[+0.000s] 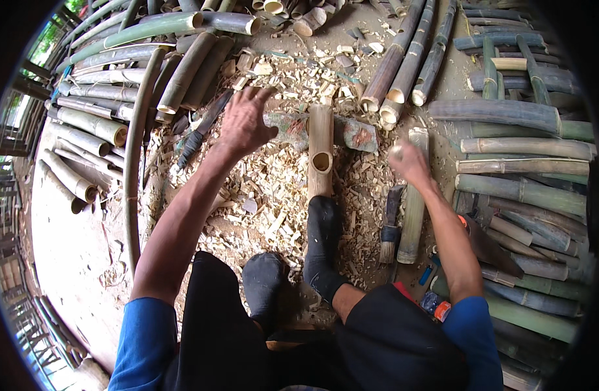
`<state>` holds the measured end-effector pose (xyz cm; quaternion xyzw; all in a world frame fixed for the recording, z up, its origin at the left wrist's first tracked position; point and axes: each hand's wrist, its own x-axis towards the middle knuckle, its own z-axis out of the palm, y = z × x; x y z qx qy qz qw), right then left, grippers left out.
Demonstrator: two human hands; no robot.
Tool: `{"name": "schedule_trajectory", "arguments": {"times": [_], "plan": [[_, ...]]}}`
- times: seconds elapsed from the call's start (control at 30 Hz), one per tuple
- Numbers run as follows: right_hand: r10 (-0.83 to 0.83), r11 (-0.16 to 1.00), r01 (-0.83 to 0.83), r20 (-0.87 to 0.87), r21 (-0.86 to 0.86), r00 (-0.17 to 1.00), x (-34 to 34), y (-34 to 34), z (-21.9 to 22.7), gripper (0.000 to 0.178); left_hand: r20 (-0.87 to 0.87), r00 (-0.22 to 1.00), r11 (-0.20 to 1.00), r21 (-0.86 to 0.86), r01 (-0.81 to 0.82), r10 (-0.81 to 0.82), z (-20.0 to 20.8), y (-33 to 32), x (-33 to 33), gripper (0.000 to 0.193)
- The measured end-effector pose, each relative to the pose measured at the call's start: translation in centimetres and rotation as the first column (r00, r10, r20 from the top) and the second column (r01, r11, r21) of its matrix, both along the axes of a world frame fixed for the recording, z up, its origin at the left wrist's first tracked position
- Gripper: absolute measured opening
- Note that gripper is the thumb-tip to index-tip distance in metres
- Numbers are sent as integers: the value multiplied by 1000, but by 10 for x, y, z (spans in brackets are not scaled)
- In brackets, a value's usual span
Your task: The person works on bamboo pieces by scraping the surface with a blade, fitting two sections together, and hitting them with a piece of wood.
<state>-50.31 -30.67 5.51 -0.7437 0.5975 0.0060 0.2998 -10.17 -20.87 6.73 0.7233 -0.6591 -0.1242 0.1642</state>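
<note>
My left hand [246, 120] is raised with its fingers spread and nothing in it, between a blade with a dark wrapped handle [192, 144] and an upright-lying bamboo section [321, 127]. That section has an oval opening cut in its upper side and rests across a short log [359, 134]. My right foot in a black sock [323, 221] presses against its near end. My right hand [410, 161] is closed and slightly blurred over a long pale bamboo piece [413, 215]; what its fingers hold, if anything, is hidden.
Wood chips [267, 202] cover the ground around my feet. A tool with a bound handle [390, 225] lies left of the pale bamboo. Stacked bamboo lengths [521, 189] fill the right side, and more bamboo [94, 140] lies at left. Bamboo poles [404, 65] lie ahead.
</note>
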Motion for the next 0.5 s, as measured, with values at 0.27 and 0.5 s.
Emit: {"name": "schedule_trajectory", "arguments": {"times": [0.27, 0.5], "plan": [[-168, 984, 156, 155, 88, 974, 85, 41, 30, 61, 87, 988, 987, 107, 121, -130, -73, -4, -16, 102], [-62, 998, 63, 106, 1, 992, 141, 69, -45, 80, -21, 995, 995, 3, 97, -97, -64, -5, -20, 87]]}}
